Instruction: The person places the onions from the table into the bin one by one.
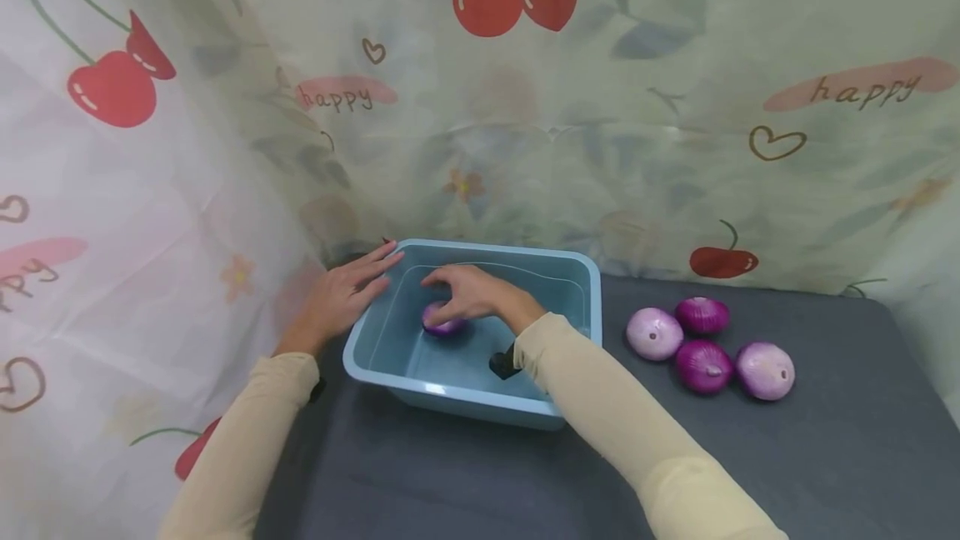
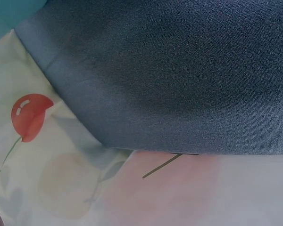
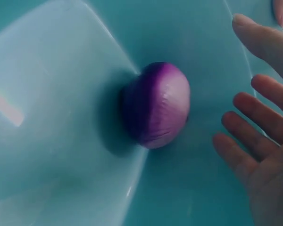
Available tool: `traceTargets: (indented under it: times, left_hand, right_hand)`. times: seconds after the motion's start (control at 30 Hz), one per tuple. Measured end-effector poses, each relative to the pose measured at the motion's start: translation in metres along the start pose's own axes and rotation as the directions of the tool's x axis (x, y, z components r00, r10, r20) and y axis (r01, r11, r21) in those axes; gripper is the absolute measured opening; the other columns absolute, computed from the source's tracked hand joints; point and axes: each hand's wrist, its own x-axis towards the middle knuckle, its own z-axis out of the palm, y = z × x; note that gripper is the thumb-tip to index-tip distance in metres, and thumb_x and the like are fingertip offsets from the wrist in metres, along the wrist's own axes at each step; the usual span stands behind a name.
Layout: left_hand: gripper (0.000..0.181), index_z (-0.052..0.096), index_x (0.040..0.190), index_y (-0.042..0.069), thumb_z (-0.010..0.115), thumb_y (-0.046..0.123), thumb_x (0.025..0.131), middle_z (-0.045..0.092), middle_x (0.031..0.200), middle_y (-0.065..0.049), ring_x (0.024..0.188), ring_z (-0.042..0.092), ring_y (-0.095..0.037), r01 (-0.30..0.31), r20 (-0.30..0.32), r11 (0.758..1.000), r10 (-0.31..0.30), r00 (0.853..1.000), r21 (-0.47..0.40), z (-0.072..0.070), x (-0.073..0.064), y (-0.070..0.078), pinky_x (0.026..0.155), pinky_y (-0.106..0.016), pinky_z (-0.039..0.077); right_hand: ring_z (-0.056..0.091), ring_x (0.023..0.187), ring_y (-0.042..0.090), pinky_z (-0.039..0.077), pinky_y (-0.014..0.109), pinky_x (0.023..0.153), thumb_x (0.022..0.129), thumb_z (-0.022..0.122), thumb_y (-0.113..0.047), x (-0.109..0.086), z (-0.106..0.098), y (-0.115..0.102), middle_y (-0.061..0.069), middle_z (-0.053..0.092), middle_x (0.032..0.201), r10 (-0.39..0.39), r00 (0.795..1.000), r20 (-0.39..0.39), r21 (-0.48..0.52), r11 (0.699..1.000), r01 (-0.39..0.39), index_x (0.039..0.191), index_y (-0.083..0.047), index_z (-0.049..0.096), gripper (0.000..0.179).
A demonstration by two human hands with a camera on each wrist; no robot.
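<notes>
Pale sleeves are seen nearest the camera, with a blue basin set beyond them on the dark desk. Inside the basin, toward its left end, a single purple onion is lying. The right hand is held over it with thumb and fingers spread apart; a gap is shown in the right wrist view, so nothing is gripped. The left hand is placed at the basin's left rim, its fingers extended; whether any pressure is applied there cannot be told. Four more onions are grouped on the desk, right of the basin.

Judged by its look, the onion should be found fairly light yet solid, firm when squeezed, with glossy skin that could slip or flake. It is best taken round its widest part, thumb set opposite the fingers; if pushed from one side only, it may be rolled away.
</notes>
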Motion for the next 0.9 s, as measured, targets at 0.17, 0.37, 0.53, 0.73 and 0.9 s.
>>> traceTargets:
  times: [0.17,0.37,0.53,0.73,0.9]
  left_hand:
    - [0.048,0.04,0.152,0.051,0.048,0.047,0.105,0.031,0.166,0.018,0.153,0.039,-0.026,0.008,0.018,1.0,-0.008,1.0,-0.004,0.002,0.004,0.006,0.12,-0.061,0.034]
    - [0.049,0.041,0.153,0.046,0.049,0.047,0.105,0.032,0.167,0.014,0.153,0.039,-0.028,0.008,0.035,1.0,-0.008,0.999,-0.017,0.002,0.005,0.009,0.12,-0.061,0.033]
    - [0.05,0.039,0.154,0.048,0.05,0.047,0.105,0.03,0.168,0.013,0.154,0.037,-0.03,0.029,0.046,0.999,-0.028,0.999,-0.02,0.002,0.004,0.01,0.119,-0.065,0.032]
    - [0.051,0.038,0.154,0.048,0.05,0.048,0.104,0.029,0.168,0.014,0.154,0.036,-0.031,0.051,0.053,0.998,-0.049,0.997,-0.025,0.0,0.004,0.011,0.119,-0.067,0.03]
    - [0.051,0.037,0.154,0.047,0.05,0.048,0.104,0.028,0.169,0.013,0.155,0.034,-0.032,0.056,0.056,0.998,-0.054,0.997,-0.03,-0.001,0.002,0.009,0.12,-0.068,0.029]
  right_hand:
    - [0.05,0.143,0.023,0.042,0.042,0.119,0.089,0.076,-0.046,-0.009,-0.009,0.001,0.005,0.053,0.155,0.028,0.999,0.016,0.123,0.992,-0.029,0.151,-0.014,0.049,0.075]
    - [0.05,0.144,0.029,0.043,0.044,0.118,0.09,0.075,-0.046,-0.02,-0.032,-0.009,0.008,0.053,0.154,-0.001,1.0,0.03,0.193,0.981,-0.005,0.15,-0.013,0.049,0.073]
    - [0.05,0.144,0.027,0.045,0.042,0.116,0.091,0.075,-0.042,-0.04,-0.054,-0.022,0.003,0.054,0.152,-0.034,0.999,0.027,0.249,0.968,0.027,0.15,-0.016,0.05,0.069]
    - [0.052,0.143,0.027,0.048,0.04,0.114,0.091,0.077,-0.031,-0.07,-0.076,-0.027,0.003,0.055,0.151,-0.063,0.997,-0.045,0.31,0.948,0.074,0.147,-0.017,0.052,0.062]
    - [0.05,0.144,0.029,0.046,0.041,0.117,0.091,0.077,-0.027,-0.096,-0.089,-0.021,0.002,0.054,0.152,-0.052,0.994,-0.093,0.338,0.938,0.081,0.147,-0.015,0.052,0.062]
